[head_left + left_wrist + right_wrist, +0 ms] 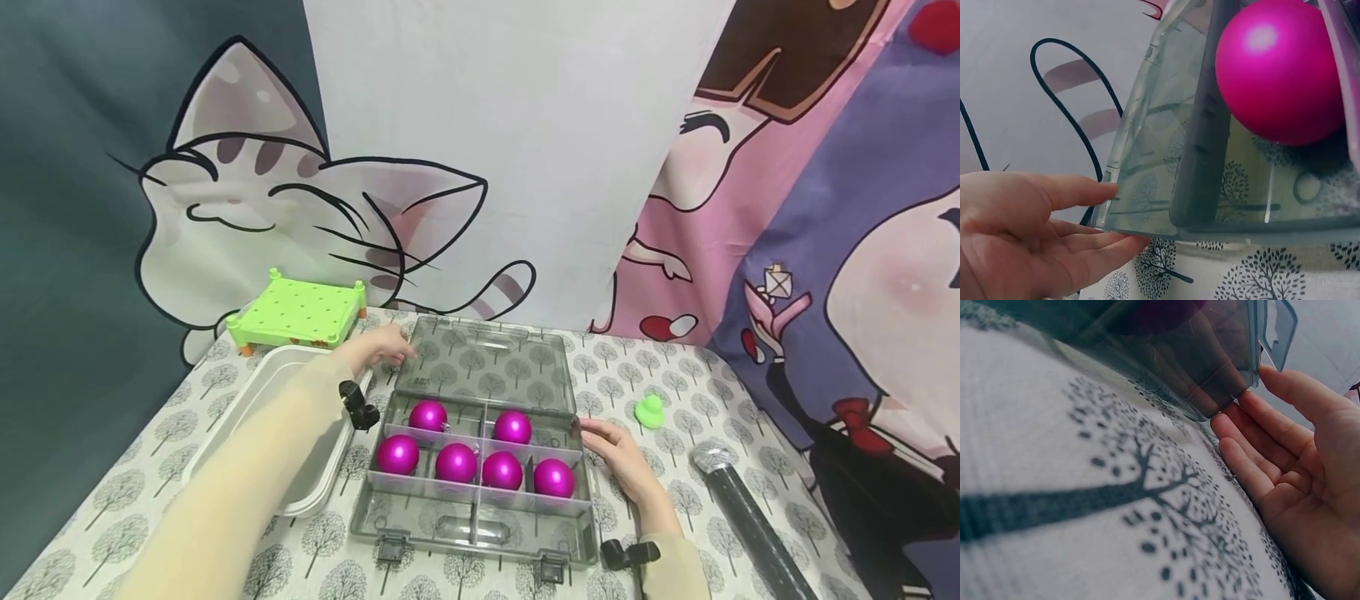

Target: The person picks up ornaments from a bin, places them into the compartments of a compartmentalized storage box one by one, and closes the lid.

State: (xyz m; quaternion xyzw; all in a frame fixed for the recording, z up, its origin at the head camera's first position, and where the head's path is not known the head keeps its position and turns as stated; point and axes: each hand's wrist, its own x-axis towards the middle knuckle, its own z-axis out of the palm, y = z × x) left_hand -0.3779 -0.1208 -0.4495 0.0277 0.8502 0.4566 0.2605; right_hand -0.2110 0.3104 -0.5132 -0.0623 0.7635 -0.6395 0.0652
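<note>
Lid (491,385) of the smoky clear box (532,527) lies open at mid-frame, its long axis running left to right, directly right of the left hand (381,343), whose fingers pinch its edge. The right hand (618,454), farther from the lid, touches the box's right side, fingers relaxed. Magenta balls (456,463) fill the middle row.

The smoky transparent plastic compartment case (427,507) sits on the tree-printed counter (322,542), its lid (487,362) open on the far side, two latches (392,547) at the near edge. Six satiny magenta balls (456,463) rest inside: two in the back row, four in the middle.
</note>
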